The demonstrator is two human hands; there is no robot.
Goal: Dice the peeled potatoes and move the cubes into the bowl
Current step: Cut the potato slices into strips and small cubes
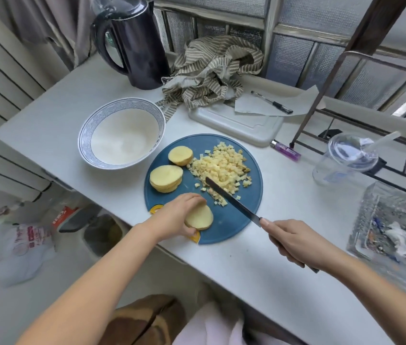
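Note:
A round blue cutting board lies on the white table. My left hand grips a stack of potato slices at the board's near edge. My right hand holds a knife by the handle; its blade points up-left, its tip at the near edge of a pile of small potato cubes. Two more stacks of potato slices sit on the board's left side. A white bowl with a blue patterned rim stands left of the board, with nothing in it.
A black kettle and a striped cloth sit at the back. A white board with paper and a pen, a purple lighter, a clear plastic cup and a glass tray stand to the right.

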